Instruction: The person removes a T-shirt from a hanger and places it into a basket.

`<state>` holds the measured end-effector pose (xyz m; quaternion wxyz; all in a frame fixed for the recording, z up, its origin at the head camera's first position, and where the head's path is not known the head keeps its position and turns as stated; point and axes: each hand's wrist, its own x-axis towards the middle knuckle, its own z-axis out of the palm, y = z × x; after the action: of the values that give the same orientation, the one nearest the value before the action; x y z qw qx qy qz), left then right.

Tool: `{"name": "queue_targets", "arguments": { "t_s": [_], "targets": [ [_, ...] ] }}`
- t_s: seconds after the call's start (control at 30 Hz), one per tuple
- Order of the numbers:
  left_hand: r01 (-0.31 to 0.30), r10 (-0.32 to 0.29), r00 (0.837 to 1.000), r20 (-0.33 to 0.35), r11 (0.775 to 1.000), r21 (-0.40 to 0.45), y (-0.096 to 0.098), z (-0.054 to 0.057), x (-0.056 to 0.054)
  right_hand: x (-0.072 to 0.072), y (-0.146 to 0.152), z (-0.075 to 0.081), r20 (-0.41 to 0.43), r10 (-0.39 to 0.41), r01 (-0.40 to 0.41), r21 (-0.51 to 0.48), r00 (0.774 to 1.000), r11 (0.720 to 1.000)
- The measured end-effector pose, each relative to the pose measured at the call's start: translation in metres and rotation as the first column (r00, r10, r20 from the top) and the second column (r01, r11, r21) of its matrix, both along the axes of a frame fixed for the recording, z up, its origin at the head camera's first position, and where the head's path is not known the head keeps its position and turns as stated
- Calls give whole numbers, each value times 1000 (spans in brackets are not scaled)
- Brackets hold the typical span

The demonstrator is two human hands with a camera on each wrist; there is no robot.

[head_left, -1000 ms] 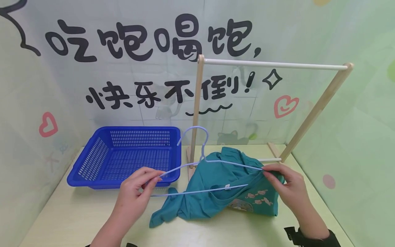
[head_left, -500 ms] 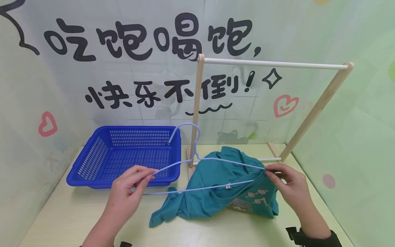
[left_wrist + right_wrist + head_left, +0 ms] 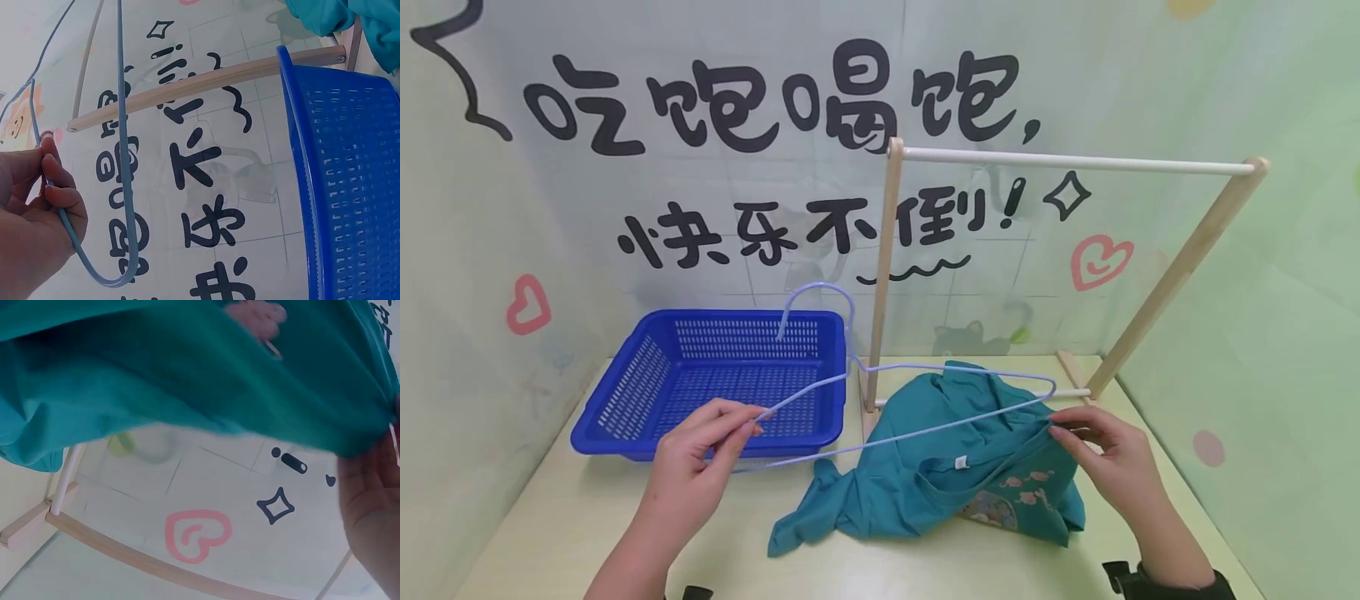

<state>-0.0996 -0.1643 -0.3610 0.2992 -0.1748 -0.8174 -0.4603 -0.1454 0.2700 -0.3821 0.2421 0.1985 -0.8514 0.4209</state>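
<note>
In the head view my left hand [image 3: 700, 458] pinches the left arm of a light blue clothes hanger [image 3: 917, 365], its hook up. The hanger's right end hangs free above a teal T-shirt [image 3: 895, 500] with a printed front. My right hand [image 3: 1112, 458] pinches the shirt near its neckline, beside that end. A white label [image 3: 961, 462] shows inside the collar. The left wrist view has my fingers curled round the hanger [image 3: 125, 156]. Teal cloth [image 3: 187, 375] fills the top of the right wrist view, and my fingertips there are mostly hidden.
A blue plastic basket [image 3: 835, 400] stands at the back left of the table [image 3: 647, 533], with nothing visible inside. Behind the shirt is a wooden rack [image 3: 1180, 275] with a white top rail [image 3: 1075, 161]. Printed walls enclose the table at the back and sides.
The hanger has moved left and up with my left hand. Its right end, earlier at the neckline by my right fingers, is now out above the shirt. My right hand keeps hold of the cloth.
</note>
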Motion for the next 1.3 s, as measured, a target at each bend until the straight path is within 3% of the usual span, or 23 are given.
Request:
{"name": "queue_targets", "arguments": {
  "t_s": [0.17,0.37,0.5,0.7,0.97,1.3],
  "targets": [
    [22,-22,1000,-5,1000,10,0,1,-4,-1,-2,7,-1,40,-40,-2,999,999],
    [29,-30,998,63,1000,3,3,1,-8,-1,-5,14,-75,29,-34,-56,997,998],
    [49,-48,995,89,999,-13,7,-1,-11,2,-9,17,-91,12,-11,2,996,1000],
    [96,-89,988,124,994,-56,17,-3,-16,5,-17,21,-134,102,-86,123,986,989],
    [134,-119,969,215,989,-57,32,-2,-26,0,-19,14,-262,162,-132,132,951,983],
    [179,-166,961,221,983,-42,51,-2,-38,7,-4,18,-267,67,-33,129,961,991]
  ]
}}
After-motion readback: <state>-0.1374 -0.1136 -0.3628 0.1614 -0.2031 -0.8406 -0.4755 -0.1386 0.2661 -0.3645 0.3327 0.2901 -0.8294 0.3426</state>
